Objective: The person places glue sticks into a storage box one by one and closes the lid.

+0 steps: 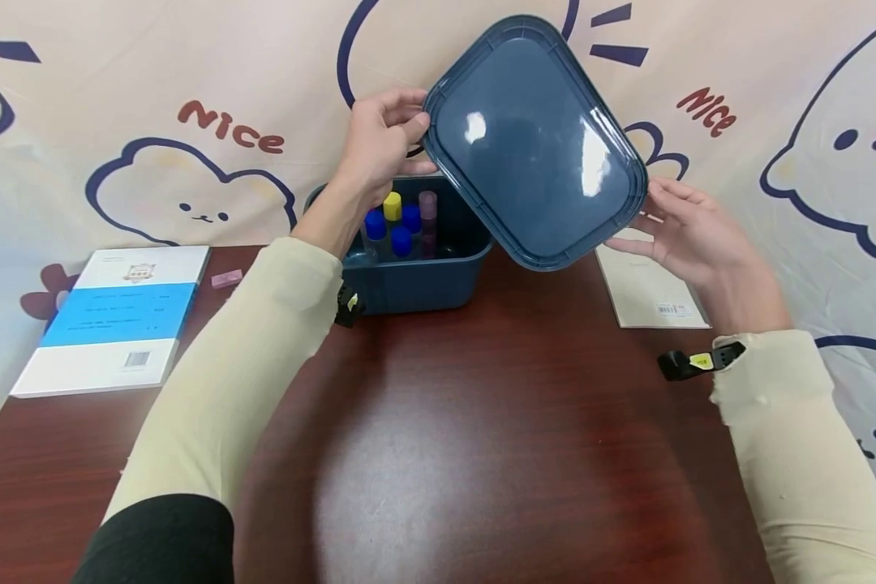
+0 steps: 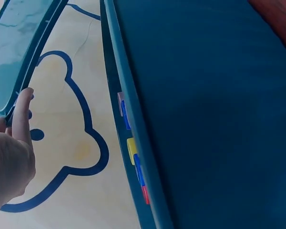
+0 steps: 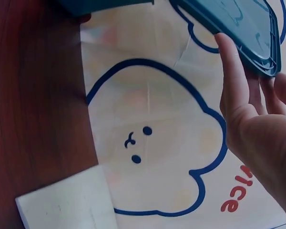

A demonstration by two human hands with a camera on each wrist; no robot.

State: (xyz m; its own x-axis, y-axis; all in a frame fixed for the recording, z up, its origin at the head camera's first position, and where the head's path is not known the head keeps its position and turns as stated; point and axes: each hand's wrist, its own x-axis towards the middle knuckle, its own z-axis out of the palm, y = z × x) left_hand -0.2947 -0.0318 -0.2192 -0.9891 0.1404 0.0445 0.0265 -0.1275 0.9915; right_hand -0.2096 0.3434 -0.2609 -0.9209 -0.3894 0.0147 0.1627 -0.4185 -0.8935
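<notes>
Dark reddish wood-grain counter (image 1: 438, 454) nearest, bare in the middle. Dark blue rectangular plastic lid (image 1: 533, 146) held tilted in the air above dark blue plastic box (image 1: 416, 280). Left hand (image 1: 380, 142) pinching lid's left rim, fingers curled. Right hand (image 1: 682, 227) supporting lower right edge, fingers nearly straight. Small bottles with blue and yellow caps (image 1: 394, 223) upright inside box.

Glossy smooth plastic lid (image 1: 533, 146) catching glare between my hands, matching dark blue plastic box (image 1: 416, 280) below it, polished dark wood table (image 1: 482, 454) under the box, printed cloth backdrop (image 1: 153, 97) behind, matt paper booklet (image 1: 117, 316) left of the box.
</notes>
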